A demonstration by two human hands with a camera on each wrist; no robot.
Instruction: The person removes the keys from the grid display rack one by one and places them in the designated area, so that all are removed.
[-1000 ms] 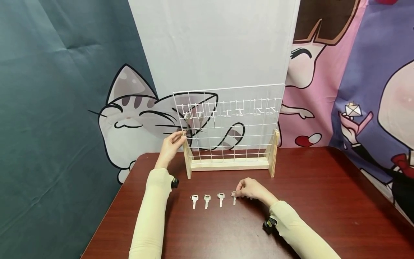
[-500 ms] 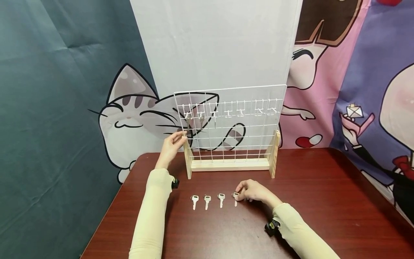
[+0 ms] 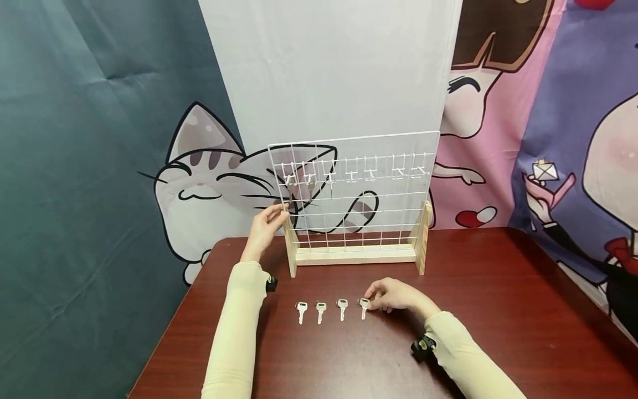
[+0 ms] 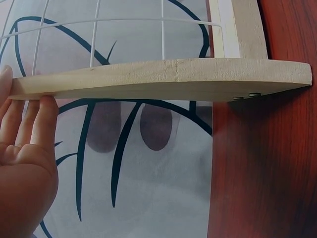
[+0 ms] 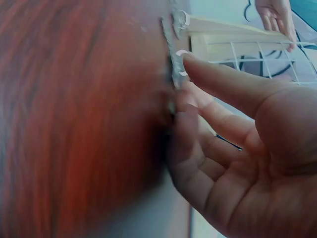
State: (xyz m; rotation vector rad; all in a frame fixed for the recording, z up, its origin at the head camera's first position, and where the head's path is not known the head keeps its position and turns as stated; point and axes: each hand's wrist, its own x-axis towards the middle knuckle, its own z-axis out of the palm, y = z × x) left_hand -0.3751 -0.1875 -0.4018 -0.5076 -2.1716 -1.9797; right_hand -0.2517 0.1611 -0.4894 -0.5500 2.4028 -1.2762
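At the table's middle lie several silver keys in a row, each with a small ring: one at the left (image 3: 301, 312), another beside it (image 3: 321, 312), a third (image 3: 341, 308). My right hand (image 3: 396, 295) is at the rightmost key (image 3: 364, 308), thumb and forefinger at its head; its blade points toward me. The fingers partly hide the contact in the right wrist view. My left hand (image 3: 266, 226) pinches the top of the left wooden post (image 4: 163, 79) of a white wire grid rack (image 3: 356, 210), thumb on one side, fingers on the other.
Three keys hang from the leftmost hooks of the rack, among them one at the far left (image 3: 291, 185). Bare white hooks (image 3: 370, 175) follow to the right. The rack stands toward the back of the dark red table (image 3: 498, 310), before printed cloth.
The right hand has shifted slightly right and toward me, and the rightmost key moved a little with it; more of that key's head now shows. The left hand has stayed on the post.
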